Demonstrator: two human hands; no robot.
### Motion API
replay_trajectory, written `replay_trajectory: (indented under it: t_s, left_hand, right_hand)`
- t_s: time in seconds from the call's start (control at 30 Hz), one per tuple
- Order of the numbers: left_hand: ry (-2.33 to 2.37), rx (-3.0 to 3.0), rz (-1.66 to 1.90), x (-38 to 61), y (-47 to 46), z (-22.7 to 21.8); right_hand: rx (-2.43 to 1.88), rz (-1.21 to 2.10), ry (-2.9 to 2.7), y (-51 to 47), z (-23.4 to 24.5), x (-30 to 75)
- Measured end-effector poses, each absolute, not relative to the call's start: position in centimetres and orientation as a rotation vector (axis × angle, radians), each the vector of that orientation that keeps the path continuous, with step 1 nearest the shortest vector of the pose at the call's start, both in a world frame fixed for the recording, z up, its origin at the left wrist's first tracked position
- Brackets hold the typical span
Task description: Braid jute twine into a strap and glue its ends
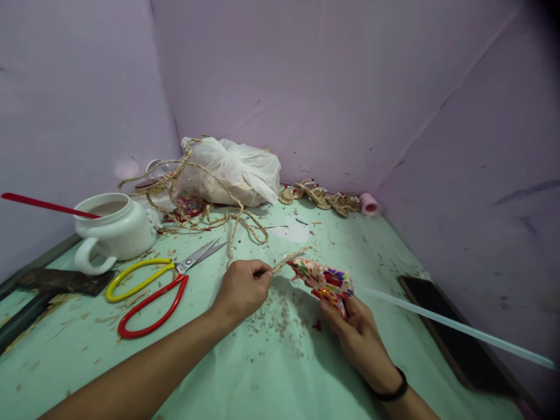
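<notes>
My left hand (pixel 245 286) pinches a braided straw cord (pixel 293 258), whose short end sticks out to the right past the fingertips. My right hand (pixel 361 335), with a black band on the wrist, grips a hot glue gun (pixel 311 273) covered in a floral pattern. A small orange light glows on the gun. From its back a long translucent glue stick (pixel 459 329) runs out to the right. The gun's nozzle points left, close to the cord's end; I cannot tell whether they touch. Behind my left hand the cord trails back to a tangled heap.
Scissors (pixel 181 268) with yellow and red handles lie open at left, beside a white mug (pixel 116 233) and a hammer (pixel 65 281). A tied plastic bag (pixel 231 169), small woven straw pieces (pixel 321 197) and a pink spool (pixel 370 205) stand behind. A dark flat slab (pixel 459 344) lies right.
</notes>
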State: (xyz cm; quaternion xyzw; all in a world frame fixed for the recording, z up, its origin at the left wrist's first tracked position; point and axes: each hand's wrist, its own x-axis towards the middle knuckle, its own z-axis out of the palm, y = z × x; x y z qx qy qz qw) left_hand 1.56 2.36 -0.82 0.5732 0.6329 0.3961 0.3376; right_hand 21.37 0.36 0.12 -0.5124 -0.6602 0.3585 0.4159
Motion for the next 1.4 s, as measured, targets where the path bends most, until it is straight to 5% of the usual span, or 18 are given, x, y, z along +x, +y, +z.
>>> replay_trajectory:
  t_s: [1.4]
  left_hand:
    - [1.523, 1.333, 1.09, 1.5, 2.7, 0.2]
  right_hand:
    - [-1.294, 0.971, -1.696, 0.4, -0.6, 21.8]
